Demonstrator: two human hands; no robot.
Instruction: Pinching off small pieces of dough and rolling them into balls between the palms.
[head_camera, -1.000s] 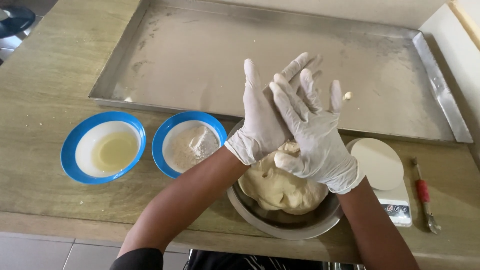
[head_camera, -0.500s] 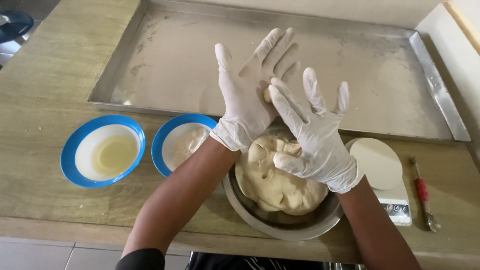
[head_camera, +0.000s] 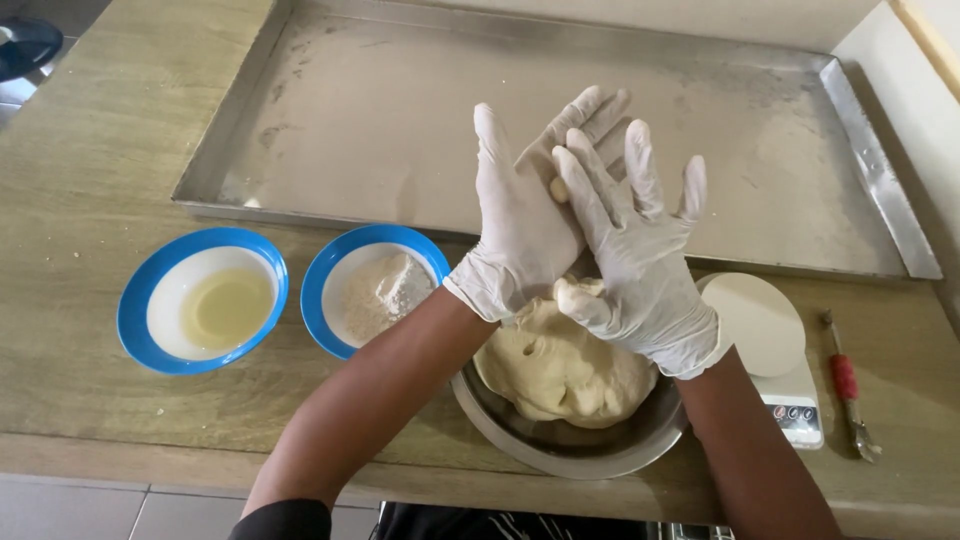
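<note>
Both my hands wear white gloves and are pressed palm to palm above a steel bowl (head_camera: 520, 440) that holds a big lump of pale dough (head_camera: 560, 370). My left hand (head_camera: 525, 225) lies under and behind my right hand (head_camera: 640, 265). A small piece of dough (head_camera: 560, 190) shows between the two palms, with the fingers of both hands stretched out flat. The hands hover over the near edge of a large metal baking tray (head_camera: 350, 130).
Two blue-rimmed bowls sit at the left: one with yellowish oil (head_camera: 205, 305), one with flour (head_camera: 375, 290). A white kitchen scale (head_camera: 770, 345) and a red-handled tool (head_camera: 848, 385) lie at the right. A wall (head_camera: 905, 70) borders the right side.
My left hand drew back toward my right hand, and the palms slid over each other with the small dough piece between them.
</note>
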